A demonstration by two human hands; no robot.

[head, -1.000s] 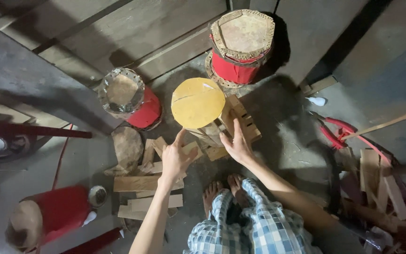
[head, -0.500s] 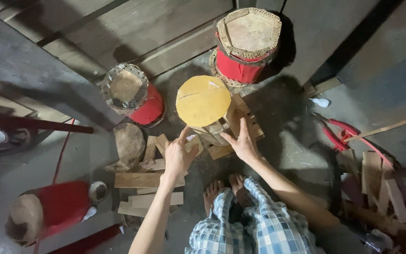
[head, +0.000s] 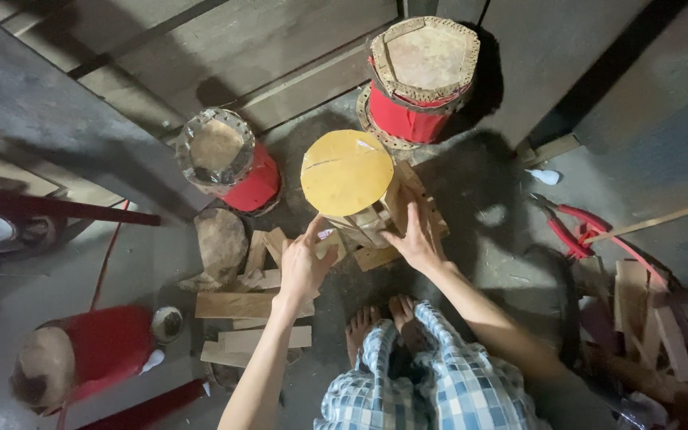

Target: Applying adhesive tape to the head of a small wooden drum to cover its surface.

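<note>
Yellow disc (head: 346, 172): atop wood staves (head: 376, 223), floor centre, between two red drums. Left hand (head: 306, 263): fingers loosely spread, touching the staves. Right hand (head: 416, 235): open, flat against staves. Loose planks (head: 236, 304) at left.

Ahead: the yellow-topped drum (head: 346, 172) stands right before my left hand (head: 304, 265) and right hand (head: 417, 239), blocking a straight reach.
Behind it: a red drum (head: 421, 80) sits close, only a narrow gap between.
Left: another red drum (head: 228, 159) and a round hide piece (head: 220, 241) crowd that side; wood blocks (head: 248, 302) litter the floor under my left arm.
Right: bare floor (head: 491, 239) gives open passage up to the red-handled pliers (head: 571, 227).
Near: my feet (head: 384, 318) close the way back.
</note>
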